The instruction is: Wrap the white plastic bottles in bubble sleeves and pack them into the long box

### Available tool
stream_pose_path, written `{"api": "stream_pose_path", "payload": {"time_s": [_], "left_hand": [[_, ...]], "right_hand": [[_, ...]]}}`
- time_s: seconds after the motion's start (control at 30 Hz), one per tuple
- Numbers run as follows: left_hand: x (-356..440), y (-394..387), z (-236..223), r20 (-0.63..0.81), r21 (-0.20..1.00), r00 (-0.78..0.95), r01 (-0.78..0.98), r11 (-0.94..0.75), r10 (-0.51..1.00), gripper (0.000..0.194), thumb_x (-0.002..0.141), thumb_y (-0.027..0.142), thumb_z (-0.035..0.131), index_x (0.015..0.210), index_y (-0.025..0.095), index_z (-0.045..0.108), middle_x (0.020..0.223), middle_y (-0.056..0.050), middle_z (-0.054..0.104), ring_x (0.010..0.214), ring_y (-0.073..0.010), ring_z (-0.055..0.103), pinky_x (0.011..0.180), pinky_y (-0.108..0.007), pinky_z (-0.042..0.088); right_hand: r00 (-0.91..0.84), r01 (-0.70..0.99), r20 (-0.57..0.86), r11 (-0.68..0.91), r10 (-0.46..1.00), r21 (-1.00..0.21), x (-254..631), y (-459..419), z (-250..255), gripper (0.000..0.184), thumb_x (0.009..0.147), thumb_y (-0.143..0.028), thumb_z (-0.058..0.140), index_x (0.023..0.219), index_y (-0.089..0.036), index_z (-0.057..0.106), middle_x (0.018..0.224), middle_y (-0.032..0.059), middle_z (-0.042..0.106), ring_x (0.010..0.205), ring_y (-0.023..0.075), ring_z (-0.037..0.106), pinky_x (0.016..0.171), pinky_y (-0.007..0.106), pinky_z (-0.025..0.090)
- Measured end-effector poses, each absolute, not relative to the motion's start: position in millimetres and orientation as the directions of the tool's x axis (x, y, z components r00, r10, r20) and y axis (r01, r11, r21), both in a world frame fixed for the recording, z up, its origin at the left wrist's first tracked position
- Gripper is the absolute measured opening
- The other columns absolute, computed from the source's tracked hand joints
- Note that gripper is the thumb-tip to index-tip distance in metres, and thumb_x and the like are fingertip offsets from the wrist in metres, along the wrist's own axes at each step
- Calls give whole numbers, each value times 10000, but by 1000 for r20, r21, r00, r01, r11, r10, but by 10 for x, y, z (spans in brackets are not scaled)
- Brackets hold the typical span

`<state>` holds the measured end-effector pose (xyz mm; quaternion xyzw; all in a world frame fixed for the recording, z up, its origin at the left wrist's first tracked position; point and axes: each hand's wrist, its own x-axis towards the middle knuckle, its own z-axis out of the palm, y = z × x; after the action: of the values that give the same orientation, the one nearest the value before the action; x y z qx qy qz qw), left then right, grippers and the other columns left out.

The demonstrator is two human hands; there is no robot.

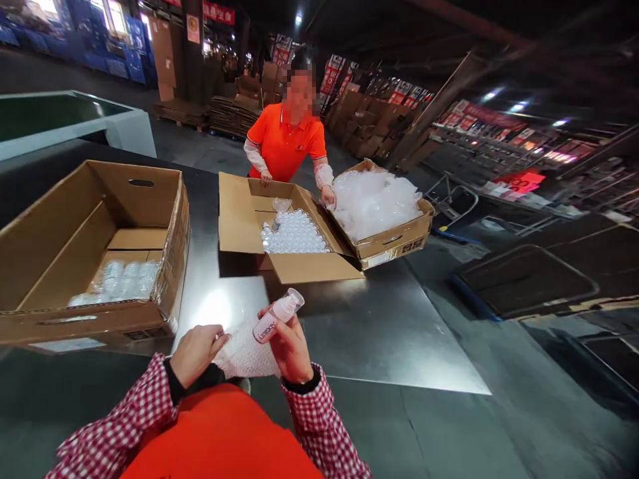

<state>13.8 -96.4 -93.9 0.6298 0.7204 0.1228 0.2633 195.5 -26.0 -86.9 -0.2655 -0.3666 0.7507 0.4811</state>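
Note:
My right hand (290,346) is closed around a small pump bottle (269,325) with dark lettering and a clear cap, held tilted over the near table edge. My left hand (197,352) pinches the upper left edge of a bubble wrap bag (249,352) between thumb and fingers. The bag hangs between my two hands, just below the bottle. Whether fingers of my right hand also touch the bag is hidden. Beyond my hands stands an open carton (294,268) with many clear-capped bottles (295,233) packed upright inside.
On the left, a deep carton (172,253) holds several wrapped bottles (128,278). A carton (394,251) heaped with bubble bags (377,199) stands at the right. Across the metal table (359,332), a co-worker in an orange shirt (287,150) reaches toward the bubble bags.

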Motion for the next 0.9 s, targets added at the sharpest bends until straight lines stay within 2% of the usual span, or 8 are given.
{"api": "stream_pose_path", "payload": {"time_s": [0.17,0.27,0.4,0.53,0.63,0.77,0.83,0.9], "left_hand": [[221,-909,-888,-203,451,-111,871,193,973,331,941,329,356,916,146,631,857,-137,671,849,-292,621,628,-297,311],[211,-886,-872,-203,502,-89,845,182,975,338,946,308,331,835,163,616,779,-93,667,760,-232,626,601,-270,320],[172,-867,-903,-176,576,-96,797,181,980,373,954,323,294,781,164,584,712,-60,644,685,-183,608,605,-248,349],[173,-864,-935,-158,625,-129,755,200,979,403,961,345,257,800,165,579,697,-42,639,620,-163,601,585,-240,364],[202,-869,-907,-137,644,-134,741,191,981,449,971,380,217,806,170,578,683,-25,637,582,-148,593,584,-234,377],[274,-879,-847,-111,596,-159,779,194,981,409,962,334,258,834,172,612,797,-71,674,766,-199,632,665,-259,389],[319,-879,-841,-118,556,-183,802,218,976,382,952,301,279,873,171,630,822,-96,680,802,-232,637,680,-282,388],[353,-876,-856,-127,529,-208,813,244,970,380,948,294,279,904,166,634,825,-117,677,804,-261,639,673,-302,388]], "right_hand": [[-503,-447,143,-115,853,-887,1853,-302,-664,448,661,-327,795,1054,-233,601,1117,68,643,964,209,608,824,345,505],[-583,-309,121,-82,803,-948,1856,-264,-795,431,682,-356,776,1054,-220,606,1075,68,648,939,206,614,836,353,505],[-606,-110,139,90,784,-990,1941,-278,-1135,414,747,-420,702,1078,-195,599,1045,85,648,900,210,624,812,351,510],[-663,41,259,380,702,-924,2046,-335,-1312,391,825,-424,604,1127,-177,574,1087,106,653,967,222,620,872,352,487],[-755,80,305,543,580,-836,2069,-358,-1286,370,872,-332,525,1197,-156,515,1164,135,623,1065,227,592,923,348,467],[-805,358,127,645,579,-675,1999,-362,-1181,374,861,-189,429,1228,-118,454,1161,171,611,1071,258,581,916,397,467],[-802,516,-38,658,596,-549,1940,-363,-1132,351,864,-184,403,1197,-96,468,1086,192,636,981,284,615,819,404,497],[-801,581,-158,685,578,-439,1886,-359,-1100,329,867,-205,398,1143,-67,510,995,228,658,879,319,640,712,416,502]]}}
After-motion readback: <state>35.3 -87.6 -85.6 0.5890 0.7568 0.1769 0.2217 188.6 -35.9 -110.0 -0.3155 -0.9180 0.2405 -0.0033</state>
